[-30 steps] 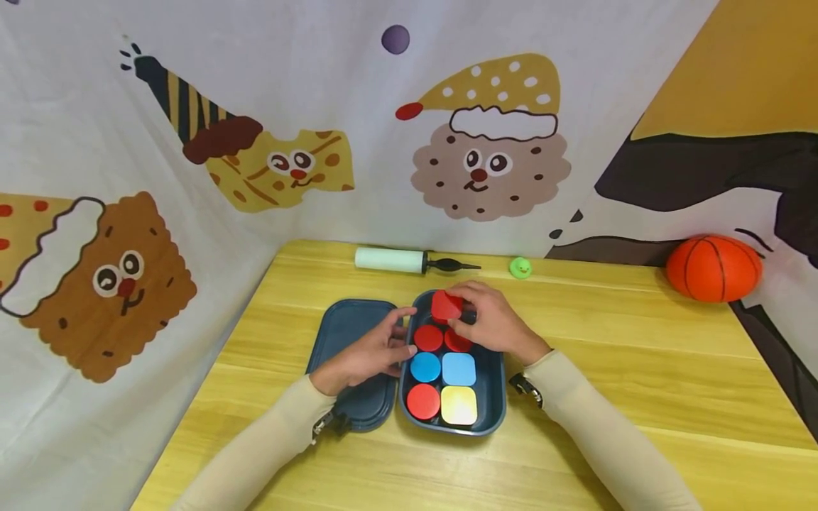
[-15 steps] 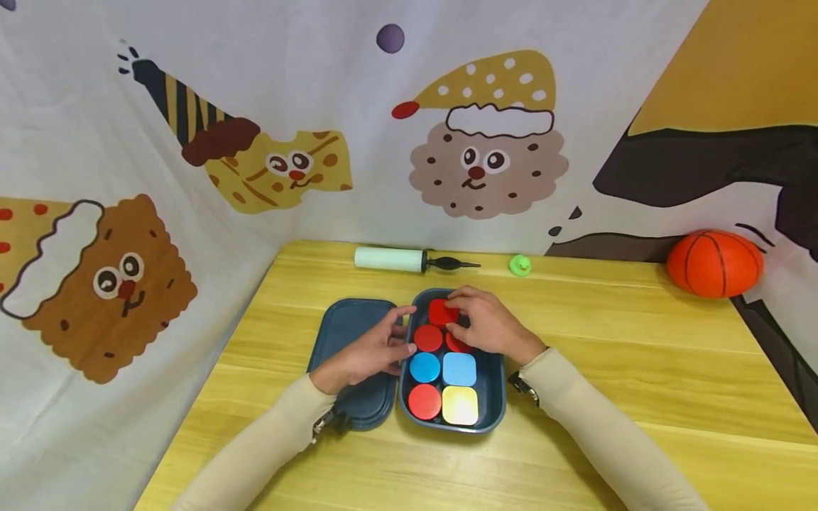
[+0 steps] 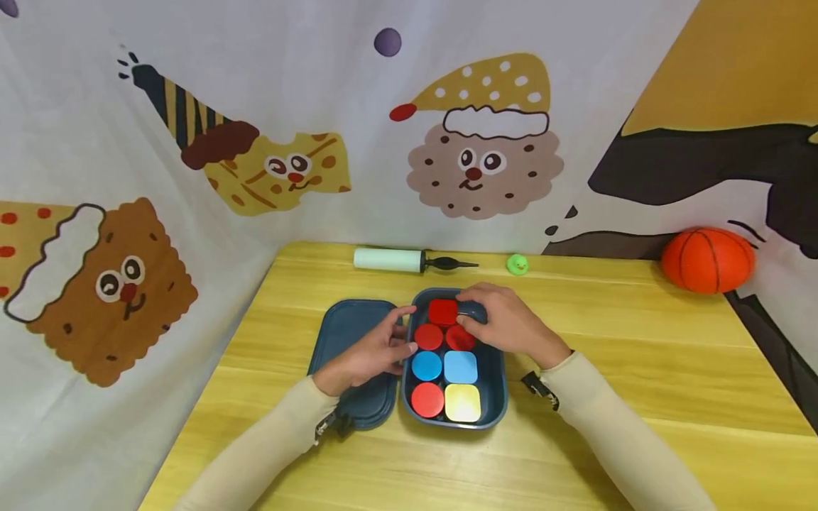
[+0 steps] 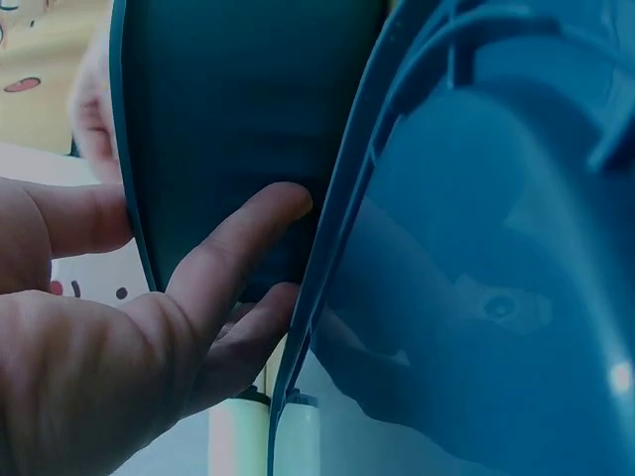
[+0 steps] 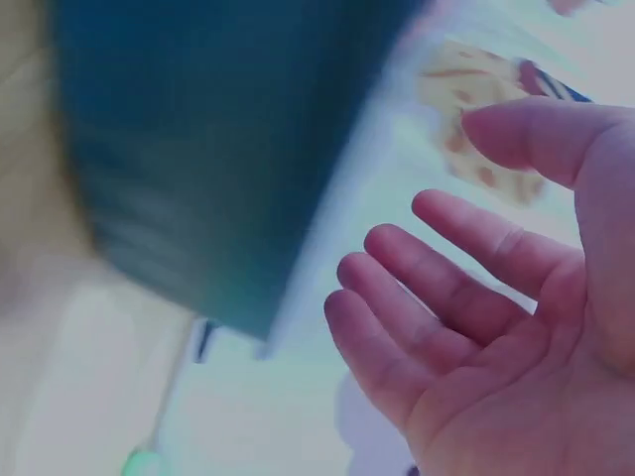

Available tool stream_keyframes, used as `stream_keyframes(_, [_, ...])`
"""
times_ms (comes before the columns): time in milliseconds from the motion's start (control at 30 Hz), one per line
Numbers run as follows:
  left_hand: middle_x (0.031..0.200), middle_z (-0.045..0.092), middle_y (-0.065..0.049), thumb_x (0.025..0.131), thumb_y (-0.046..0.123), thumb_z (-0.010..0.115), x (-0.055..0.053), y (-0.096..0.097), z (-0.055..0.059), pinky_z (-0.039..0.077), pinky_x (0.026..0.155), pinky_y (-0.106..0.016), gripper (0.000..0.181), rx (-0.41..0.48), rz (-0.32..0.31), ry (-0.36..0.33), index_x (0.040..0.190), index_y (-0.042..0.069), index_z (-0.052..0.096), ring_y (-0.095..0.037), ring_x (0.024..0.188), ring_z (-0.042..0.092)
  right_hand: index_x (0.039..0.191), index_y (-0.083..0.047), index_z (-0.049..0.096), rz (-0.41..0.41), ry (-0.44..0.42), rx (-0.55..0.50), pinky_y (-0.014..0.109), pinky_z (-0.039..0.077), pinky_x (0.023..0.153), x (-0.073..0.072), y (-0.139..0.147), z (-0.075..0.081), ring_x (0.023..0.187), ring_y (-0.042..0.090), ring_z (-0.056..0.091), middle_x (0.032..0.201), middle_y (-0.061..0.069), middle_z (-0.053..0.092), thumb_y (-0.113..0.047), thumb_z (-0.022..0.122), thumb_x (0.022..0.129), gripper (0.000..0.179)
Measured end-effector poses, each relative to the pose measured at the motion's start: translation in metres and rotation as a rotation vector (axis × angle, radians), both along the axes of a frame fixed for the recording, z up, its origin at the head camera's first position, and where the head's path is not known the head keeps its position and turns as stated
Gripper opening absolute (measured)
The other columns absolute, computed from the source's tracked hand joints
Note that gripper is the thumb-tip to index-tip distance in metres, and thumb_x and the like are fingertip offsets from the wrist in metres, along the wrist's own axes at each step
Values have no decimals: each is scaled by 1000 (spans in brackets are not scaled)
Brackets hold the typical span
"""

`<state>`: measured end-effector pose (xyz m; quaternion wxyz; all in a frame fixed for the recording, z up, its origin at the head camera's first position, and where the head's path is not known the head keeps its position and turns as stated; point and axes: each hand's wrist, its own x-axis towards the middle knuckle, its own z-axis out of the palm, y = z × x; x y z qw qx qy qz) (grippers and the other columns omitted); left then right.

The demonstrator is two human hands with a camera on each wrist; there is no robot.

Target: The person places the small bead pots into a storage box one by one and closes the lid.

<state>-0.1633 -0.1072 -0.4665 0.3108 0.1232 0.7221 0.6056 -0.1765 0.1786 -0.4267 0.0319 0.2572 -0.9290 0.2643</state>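
A dark blue rectangular box [image 3: 492, 397] holds two columns of round and square blocks. At its far end lies a red square block [image 3: 442, 312], with red round ones [image 3: 428, 337] nearer. Closer still are a blue round block [image 3: 427, 366], a light blue square block [image 3: 461, 367], another red round one [image 3: 427, 399] and a yellow square block [image 3: 463, 402]. My left hand [image 3: 373, 351] touches the box's left wall with loosely bent fingers, thumb at the rim. Over the far right corner is my right hand [image 3: 511, 319], its fingers apart and empty in the right wrist view.
Left of the box lies its dark blue lid [image 3: 348, 326], partly under my left hand. A pale green hand pump [image 3: 390, 260], a small green duck [image 3: 517, 265] and an orange basketball [image 3: 707, 260] line the back of the wooden table [image 3: 607, 341]. A printed cloth hangs behind.
My right hand has lowered the red square block into the box's far end, let go of it and drawn off to the right. My left hand has stayed at the box's left side.
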Motion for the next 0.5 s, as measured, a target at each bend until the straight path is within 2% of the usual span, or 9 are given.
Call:
stream_keyframes(133, [157,40,-24,110,15,57,-1,4,-4,62,88,-47,74,35,-4,6,169,29,16,-28,117,63,132,-8,73,-13,-18,-100,54,56,103,14,-1,18,122,31,68,133,9,72,-29,74,98,39])
stream_keyframes(267, [159,41,-22,109,16,59,-4,7,-7,63,88,-47,73,61,11,-4,169,30,19,-29,122,63,135,-11,70,-6,-95,-194,53,60,98,28,-13,30,119,30,69,134,7,71,-27,74,98,40])
stream_keyframes(400, [164,38,-20,110,17,58,-3,6,-7,62,93,-50,73,72,4,-34,170,32,18,-35,135,58,138,-9,67,-15,-190,-304,54,60,99,38,-29,33,121,32,69,137,8,69,-27,74,100,43])
stream_keyframes(500, [168,34,-20,111,20,56,0,-3,1,59,100,-54,71,68,4,-20,170,27,18,-38,145,51,141,-7,64,-19,-248,-364,52,59,102,44,-43,31,123,33,68,139,10,68,-27,74,100,46])
